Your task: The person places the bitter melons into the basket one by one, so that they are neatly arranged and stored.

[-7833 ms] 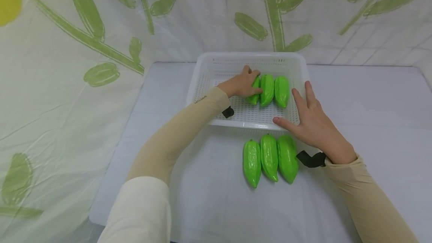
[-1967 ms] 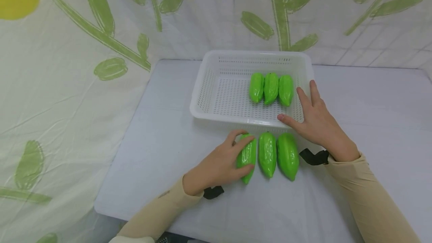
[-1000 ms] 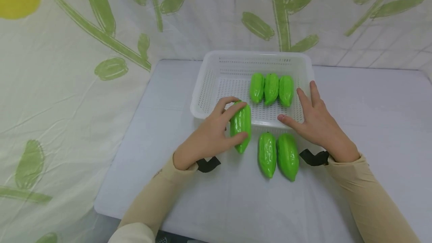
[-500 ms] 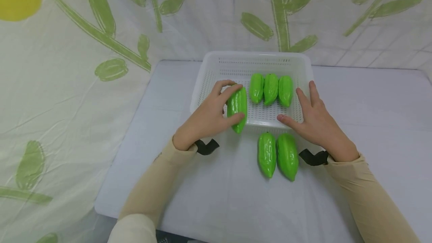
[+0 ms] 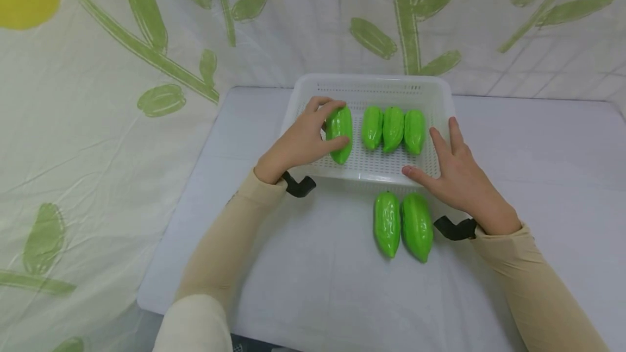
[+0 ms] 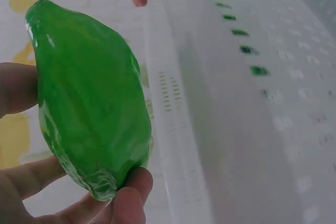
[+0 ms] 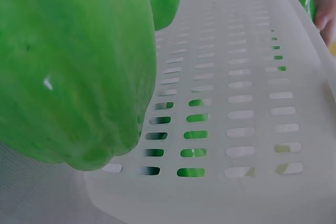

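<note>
My left hand point(image 5: 307, 136) holds a glossy green star fruit point(image 5: 340, 132) between thumb and fingertips, over the left half of the white slotted basket point(image 5: 364, 177). Close up in the left wrist view, the held star fruit point(image 6: 92, 98) shows ridges and a pointed end. Three more star fruits point(image 5: 393, 129) lie side by side in the basket's right half. With its fingers spread, my right hand point(image 5: 457, 181) rests at the basket's right front corner. Two star fruits point(image 5: 387, 225) lie on the table just in front of the basket.
A white cloth covers the table point(image 5: 293, 287). Behind the basket hangs a pale curtain point(image 5: 313, 26) printed with green leaves and yellow flowers. Large in the right wrist view is a star fruit point(image 7: 73, 66) before the basket's slotted side point(image 7: 252, 129).
My left hand left the third star fruit in the basket, took the leftmost one from the front row and carried it up over the basket. My right hand has stayed at the corner.
</note>
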The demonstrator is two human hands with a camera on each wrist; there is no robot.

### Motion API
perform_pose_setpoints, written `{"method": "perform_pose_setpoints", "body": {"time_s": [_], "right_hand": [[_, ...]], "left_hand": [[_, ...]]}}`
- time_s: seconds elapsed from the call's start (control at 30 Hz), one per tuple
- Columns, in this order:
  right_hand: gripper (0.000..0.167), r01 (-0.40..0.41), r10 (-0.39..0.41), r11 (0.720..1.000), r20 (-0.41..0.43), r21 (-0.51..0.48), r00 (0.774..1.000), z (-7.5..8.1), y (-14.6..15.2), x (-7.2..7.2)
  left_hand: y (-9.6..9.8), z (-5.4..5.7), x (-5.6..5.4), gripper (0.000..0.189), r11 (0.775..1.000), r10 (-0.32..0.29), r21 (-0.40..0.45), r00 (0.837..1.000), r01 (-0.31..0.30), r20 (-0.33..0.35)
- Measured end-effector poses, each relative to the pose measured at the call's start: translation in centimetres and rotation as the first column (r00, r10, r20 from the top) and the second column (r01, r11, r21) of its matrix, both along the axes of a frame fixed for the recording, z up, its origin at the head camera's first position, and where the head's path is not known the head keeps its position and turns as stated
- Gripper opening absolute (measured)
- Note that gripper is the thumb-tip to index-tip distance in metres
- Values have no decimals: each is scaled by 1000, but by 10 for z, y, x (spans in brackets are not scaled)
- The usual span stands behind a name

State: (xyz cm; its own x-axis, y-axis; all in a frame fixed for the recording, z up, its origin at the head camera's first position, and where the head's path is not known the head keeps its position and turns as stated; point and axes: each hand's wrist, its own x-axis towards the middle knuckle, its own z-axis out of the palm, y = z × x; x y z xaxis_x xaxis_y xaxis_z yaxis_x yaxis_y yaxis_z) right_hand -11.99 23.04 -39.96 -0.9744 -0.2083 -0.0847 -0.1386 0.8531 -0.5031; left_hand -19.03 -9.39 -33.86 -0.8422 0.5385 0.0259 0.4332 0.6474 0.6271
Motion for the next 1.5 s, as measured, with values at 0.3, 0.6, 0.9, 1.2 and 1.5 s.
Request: {"method": "perform_pose_setpoints", "body": {"time_s": [0.3, 0.6, 0.9, 1.2, 1.5], "right_hand": [[111, 5, -5, 1000, -6, -4, 1000, -1, 1, 0], [110, 3, -3, 1000, -16, -5, 1000, -1, 2, 1], [110, -4, 4, 1000, -19, -12, 1000, 1, 1, 1], [110, -4, 4, 1000, -22, -3, 1000, 0, 1, 0], [110, -5, 5, 1000, -2, -4, 1000, -1, 1, 0]], "left_hand": [[8, 0, -35, 73, 997, 23, -71, 999, -20, 42], [15, 4, -55, 72, 990, 40, -140, 998, -33, 53], [23, -2, -71, 73, 983, 41, -183, 997, -27, 72], [35, -18, -92, 75, 960, 28, -280, 994, 3, 108], [47, -28, -103, 77, 938, 6, -344, 989, 46, 149]]}}
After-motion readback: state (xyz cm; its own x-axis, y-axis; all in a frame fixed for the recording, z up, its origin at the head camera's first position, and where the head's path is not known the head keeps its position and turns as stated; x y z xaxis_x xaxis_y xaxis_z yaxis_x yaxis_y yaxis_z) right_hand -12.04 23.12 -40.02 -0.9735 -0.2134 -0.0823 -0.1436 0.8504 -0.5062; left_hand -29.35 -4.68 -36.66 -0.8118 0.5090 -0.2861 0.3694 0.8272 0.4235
